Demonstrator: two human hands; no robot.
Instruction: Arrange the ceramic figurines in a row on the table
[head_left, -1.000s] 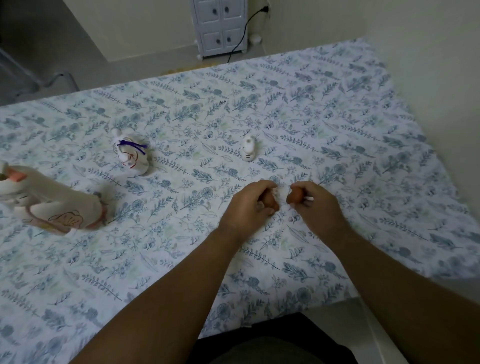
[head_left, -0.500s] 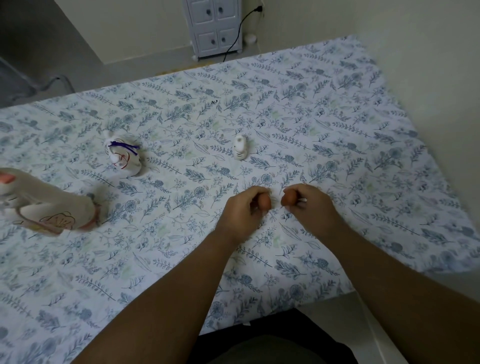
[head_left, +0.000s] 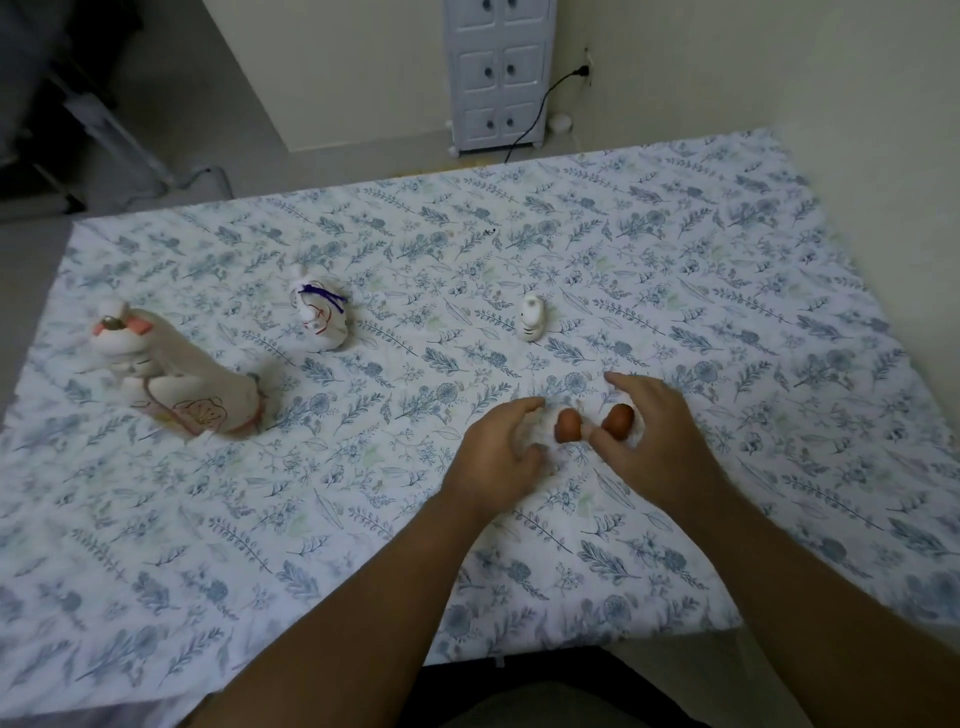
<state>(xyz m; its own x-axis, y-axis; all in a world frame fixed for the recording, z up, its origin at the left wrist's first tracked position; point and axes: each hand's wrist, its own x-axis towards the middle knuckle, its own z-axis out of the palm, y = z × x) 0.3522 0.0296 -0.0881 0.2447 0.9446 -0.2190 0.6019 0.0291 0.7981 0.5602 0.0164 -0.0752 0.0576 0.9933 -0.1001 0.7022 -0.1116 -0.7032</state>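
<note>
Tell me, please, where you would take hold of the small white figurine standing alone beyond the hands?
I would pinch the small white figurine across its narrow flanks, coming from above with thumb and fingers. It appears to stand upright, taller than wide, with bare tablecloth all round, so nothing seems to block a top-down approach.

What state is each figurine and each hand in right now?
Large cat figurine: resting on the table, untouched.
Purple-ribbon figurine: resting on the table, untouched.
Small white figurine: upright, untouched.
Left brown-topped figurine: on the cloth, beside the left hand, grip open.
Right brown-topped figurine: partly covered by the right hand, fingers spread; contact unclear.
Floral tablecloth: spread flat.
</note>
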